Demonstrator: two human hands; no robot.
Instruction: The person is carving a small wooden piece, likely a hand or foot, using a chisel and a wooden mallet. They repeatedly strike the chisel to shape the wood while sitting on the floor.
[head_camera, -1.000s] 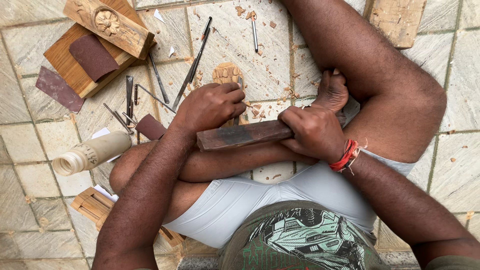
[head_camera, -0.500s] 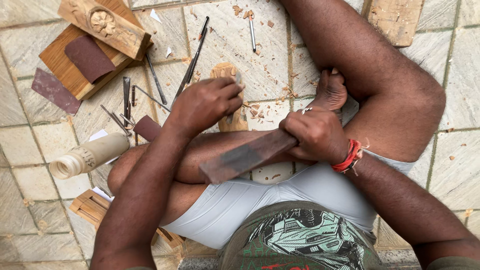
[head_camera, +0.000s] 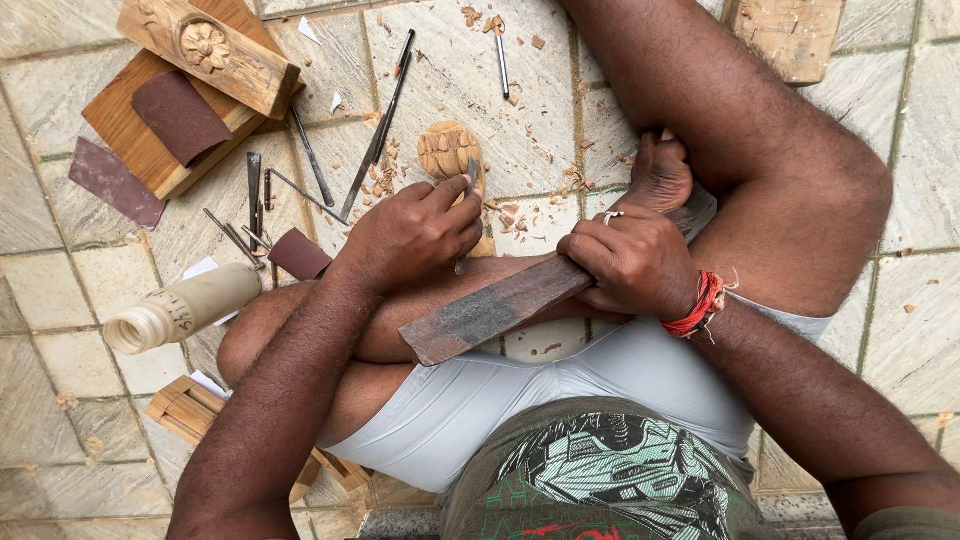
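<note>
My left hand (head_camera: 415, 235) is closed around a thin metal chisel (head_camera: 466, 205), whose tip lies by a small round carved wooden piece (head_camera: 446, 150) on the tiled floor. My right hand (head_camera: 635, 262), with a red thread band at the wrist, grips one end of a flat dark sharpening slab (head_camera: 490, 310). The slab slants down to the left across my crossed legs. Its free end hangs just below my left hand.
Several chisels (head_camera: 312, 165) and wood chips lie on the tiles. A carved flower block (head_camera: 210, 50) rests on a wooden board with dark sandpaper (head_camera: 180, 115). A plastic bottle (head_camera: 180, 310) lies at left, a small wooden frame (head_camera: 190, 410) below it, and a wooden plank (head_camera: 790, 35) at top right.
My left hand left the slab's end and now holds the chisel near the carved piece. The slab tilted from nearly level to slanting down left in my right hand.
</note>
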